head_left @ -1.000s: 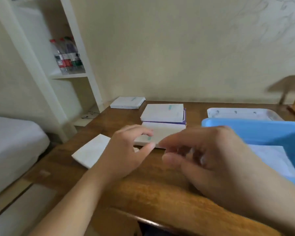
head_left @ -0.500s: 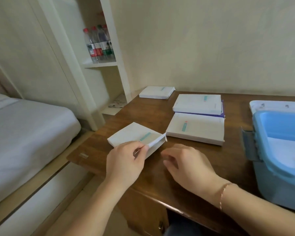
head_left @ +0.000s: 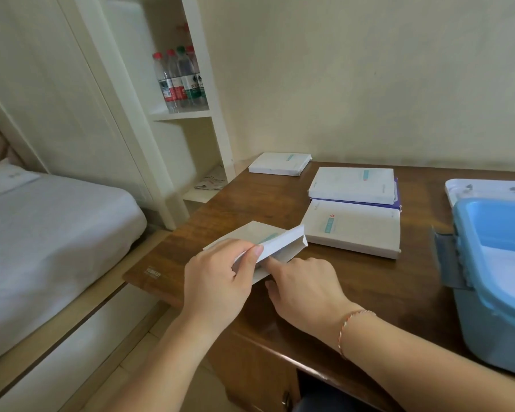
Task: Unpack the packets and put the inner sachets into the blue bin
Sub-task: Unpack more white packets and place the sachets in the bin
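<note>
- We see the packet point(head_left: 244, 234), a flat white carton with a small teal label, lying at the near left corner of the wooden surface point(head_left: 238, 200), with its end flap point(head_left: 283, 243) lifted.
- Our left hand point(head_left: 217, 281) pinches that flap, its fingers point(head_left: 244, 257) clamped on it.
- Our right hand point(head_left: 306, 288) rests beside the packet, index finger straight and touching its open end, the other fingers loose and holding nothing.
- Just beyond lie three more white packets: one near point(head_left: 354, 230), one point(head_left: 351, 185) on a purple-edged box, one point(head_left: 280, 163) at the far edge.
- The blue bin point(head_left: 488, 292) stands at the right, white sachets point(head_left: 506, 269) inside.
- Water bottles point(head_left: 179, 78) stand on a shelf by the bed point(head_left: 42, 233).
</note>
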A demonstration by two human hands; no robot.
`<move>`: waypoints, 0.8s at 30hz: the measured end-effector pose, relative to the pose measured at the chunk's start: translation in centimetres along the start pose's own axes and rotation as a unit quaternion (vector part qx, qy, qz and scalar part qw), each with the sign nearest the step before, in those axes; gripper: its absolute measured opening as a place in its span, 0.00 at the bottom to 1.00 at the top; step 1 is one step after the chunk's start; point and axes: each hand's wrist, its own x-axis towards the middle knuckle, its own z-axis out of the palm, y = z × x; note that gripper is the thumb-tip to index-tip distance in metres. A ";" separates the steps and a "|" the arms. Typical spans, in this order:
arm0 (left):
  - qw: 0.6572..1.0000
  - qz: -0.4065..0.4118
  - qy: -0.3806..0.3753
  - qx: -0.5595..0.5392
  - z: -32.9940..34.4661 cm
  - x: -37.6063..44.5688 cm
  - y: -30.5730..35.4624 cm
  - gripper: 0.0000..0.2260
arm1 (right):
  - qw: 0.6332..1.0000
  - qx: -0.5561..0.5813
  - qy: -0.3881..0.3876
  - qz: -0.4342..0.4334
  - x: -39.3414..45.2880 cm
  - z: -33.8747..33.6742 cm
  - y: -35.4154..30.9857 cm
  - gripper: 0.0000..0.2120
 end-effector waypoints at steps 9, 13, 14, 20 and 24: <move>0.999 0.007 -0.039 0.020 0.3 -0.3 -0.7 0.15 | 0.998 -0.044 -0.008 -0.040 -1.9 -0.2 1.2 0.12; 0.997 -0.015 -0.066 0.028 0.5 -0.6 -1.3 0.18 | 0.999 -0.025 0.008 -0.044 -4.2 -0.8 2.5 0.11; 0.997 -0.018 -0.071 0.030 0.6 -0.6 -1.5 0.18 | 0.999 -0.022 0.021 -0.041 -4.7 -0.8 2.8 0.12; 0.986 -0.045 -0.152 0.049 1.0 -0.7 -1.8 0.12 | 0.988 0.051 0.139 -0.031 -7.3 -1.0 3.6 0.08; 0.952 -0.051 -0.287 0.099 0.9 1.0 0.7 0.20 | 0.974 0.126 0.187 -0.008 -9.8 -0.6 4.3 0.13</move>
